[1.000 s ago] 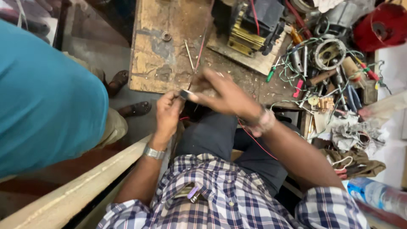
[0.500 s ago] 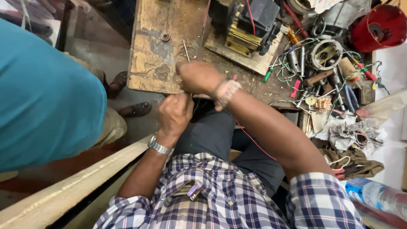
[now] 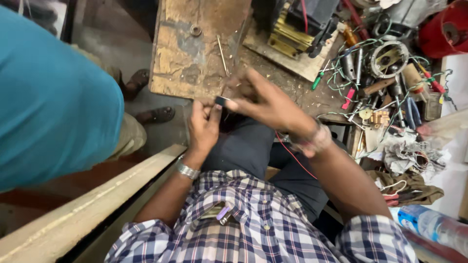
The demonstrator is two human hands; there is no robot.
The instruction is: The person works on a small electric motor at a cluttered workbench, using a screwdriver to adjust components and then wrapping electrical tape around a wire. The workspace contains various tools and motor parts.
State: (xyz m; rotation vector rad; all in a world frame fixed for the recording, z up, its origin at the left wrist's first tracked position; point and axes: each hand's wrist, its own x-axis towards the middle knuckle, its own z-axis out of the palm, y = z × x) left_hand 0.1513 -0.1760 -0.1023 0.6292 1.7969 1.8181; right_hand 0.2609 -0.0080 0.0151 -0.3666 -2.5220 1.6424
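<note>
A small dark metal piece (image 3: 222, 101) sits at the near edge of a worn wooden workbench (image 3: 195, 48), over my lap. My left hand (image 3: 202, 127), with a metal watch on the wrist, pinches the piece from below. My right hand (image 3: 265, 104), blurred and wearing a wrist band, meets it from the right. Thumb and forefinger are on the piece and the other fingers are spread. A thin red wire (image 3: 292, 157) runs down from under my right wrist across my dark trousers.
A person in a teal shirt (image 3: 53, 97) stands close on the left, with sandalled feet (image 3: 156, 115) by the bench. A brass-and-black coil block (image 3: 297, 29), screwdrivers, pliers and wires (image 3: 380, 73) crowd the bench's right. A red container (image 3: 446, 27), plastic bottle (image 3: 434, 226) and pale plank (image 3: 87, 204) are nearby.
Half a second ago my right hand was curled higher over the bench edge. It has come back down and right, fingers spread, to the piece that my left hand holds.
</note>
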